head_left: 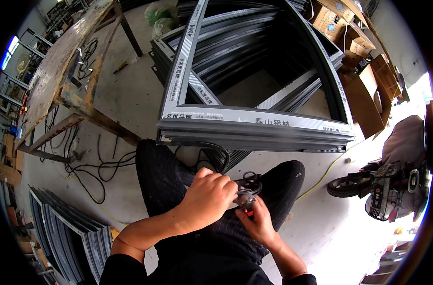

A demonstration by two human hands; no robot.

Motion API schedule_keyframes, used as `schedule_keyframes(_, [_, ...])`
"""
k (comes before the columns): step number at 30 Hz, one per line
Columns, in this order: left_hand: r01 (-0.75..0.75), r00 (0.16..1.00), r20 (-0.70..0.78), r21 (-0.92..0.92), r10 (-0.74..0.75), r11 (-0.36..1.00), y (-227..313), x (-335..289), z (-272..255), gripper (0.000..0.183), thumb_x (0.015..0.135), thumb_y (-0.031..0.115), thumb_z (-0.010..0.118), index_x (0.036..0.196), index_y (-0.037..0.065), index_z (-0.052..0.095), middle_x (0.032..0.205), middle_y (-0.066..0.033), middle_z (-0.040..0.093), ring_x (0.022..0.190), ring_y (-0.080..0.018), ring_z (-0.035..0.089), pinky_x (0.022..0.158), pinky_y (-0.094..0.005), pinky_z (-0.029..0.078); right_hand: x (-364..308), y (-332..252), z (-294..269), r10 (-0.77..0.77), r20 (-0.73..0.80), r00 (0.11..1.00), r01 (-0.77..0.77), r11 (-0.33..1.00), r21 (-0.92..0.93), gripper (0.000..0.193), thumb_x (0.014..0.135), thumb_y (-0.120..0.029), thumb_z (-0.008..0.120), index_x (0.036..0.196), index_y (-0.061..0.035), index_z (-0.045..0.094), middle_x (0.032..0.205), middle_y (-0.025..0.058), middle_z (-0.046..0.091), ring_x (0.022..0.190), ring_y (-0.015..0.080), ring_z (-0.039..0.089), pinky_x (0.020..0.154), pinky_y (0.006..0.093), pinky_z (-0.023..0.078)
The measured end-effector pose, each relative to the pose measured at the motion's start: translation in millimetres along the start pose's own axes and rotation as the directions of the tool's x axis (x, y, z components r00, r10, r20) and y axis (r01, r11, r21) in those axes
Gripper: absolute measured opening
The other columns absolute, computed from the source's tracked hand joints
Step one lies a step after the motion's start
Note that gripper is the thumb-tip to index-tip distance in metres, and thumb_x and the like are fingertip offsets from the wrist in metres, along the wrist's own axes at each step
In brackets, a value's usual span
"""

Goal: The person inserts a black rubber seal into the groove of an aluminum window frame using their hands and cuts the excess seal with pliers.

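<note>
Above my lap, my left hand [209, 197] is closed in a fist, its fingertips hidden, meeting a small bundle of black cord-like loops [249, 183]. My right hand [258, 223] pinches a small dark object with a red part [249, 209] just below those loops. Its kind is too small and covered to tell. A thicker black cord or strip [221, 151] curves up from behind my left hand toward the frames. In front of my knees, a stack of grey window frames [254, 137] lies with printed film on its faces.
A worn metal workbench [60, 90] stands at the left, with black cables [102, 166] on the floor beside it. More frames [74, 232] lean at the lower left. To the right are cardboard boxes [363, 99], a yellow hose or cord [321, 178] and a parked scooter [387, 185].
</note>
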State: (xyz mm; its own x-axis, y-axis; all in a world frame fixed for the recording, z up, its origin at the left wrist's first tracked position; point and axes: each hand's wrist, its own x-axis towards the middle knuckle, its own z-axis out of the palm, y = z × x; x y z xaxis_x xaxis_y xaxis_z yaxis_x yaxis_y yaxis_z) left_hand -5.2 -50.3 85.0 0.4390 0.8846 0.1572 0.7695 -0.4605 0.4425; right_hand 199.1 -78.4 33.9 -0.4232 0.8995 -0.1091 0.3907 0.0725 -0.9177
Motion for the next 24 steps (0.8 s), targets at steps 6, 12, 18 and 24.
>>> schedule_keyframes(6, [-0.035,0.999,-0.009,0.055,0.036,0.998,-3.8,-1.0,7.5,0.016,0.079,0.021,0.069,0.076,0.01,0.058,0.071,-0.0008,0.059,0.076,-0.0169,0.061,0.079,-0.0341,0.039,1.9,7.7,-2.7,-0.115,0.004,0.993,0.114,0.98,-0.165,0.031,0.077,-0.003,0.072,0.105,0.0005,0.058,0.098,0.0168,0.059,0.087,0.0354,0.058,0.075,0.0396,0.048])
schedule_keyframes(12, [0.003,0.997,0.073,-0.065,0.002,0.998,-9.3,1.4,10.1,0.014,0.081,0.019,0.07,0.078,0.008,0.061,0.072,-0.004,0.06,0.075,-0.0225,0.061,0.079,-0.0371,0.041,7.0,8.5,-3.4,-0.262,-0.029,0.965,0.23,0.889,-0.396,0.032,0.072,-0.004,0.073,0.098,0.0037,0.056,0.085,0.0166,0.054,0.076,0.0351,0.053,0.067,0.0425,0.045])
schedule_keyframes(18, [0.019,0.997,0.073,-0.093,-0.012,0.995,-11.1,3.0,12.5,0.014,0.081,0.018,0.07,0.077,0.008,0.061,0.072,-0.0043,0.06,0.075,-0.023,0.061,0.079,-0.0374,0.042,9.5,6.4,-3.3,-0.275,-0.031,0.961,0.221,0.83,-0.513,0.032,0.069,-0.004,0.072,0.093,0.0029,0.053,0.084,0.0172,0.052,0.078,0.0364,0.052,0.071,0.0434,0.045])
schedule_keyframes(24, [0.015,0.996,0.09,-0.094,-0.006,0.995,-12.6,4.3,14.8,0.015,0.08,0.019,0.07,0.077,0.007,0.061,0.072,-0.0046,0.06,0.075,-0.0231,0.061,0.079,-0.0373,0.041,9.9,7.1,-6.7,-0.275,-0.015,0.961,0.216,0.785,-0.581,0.031,0.069,-0.006,0.072,0.09,0.0015,0.051,0.084,0.0174,0.053,0.081,0.0375,0.053,0.075,0.0441,0.046])
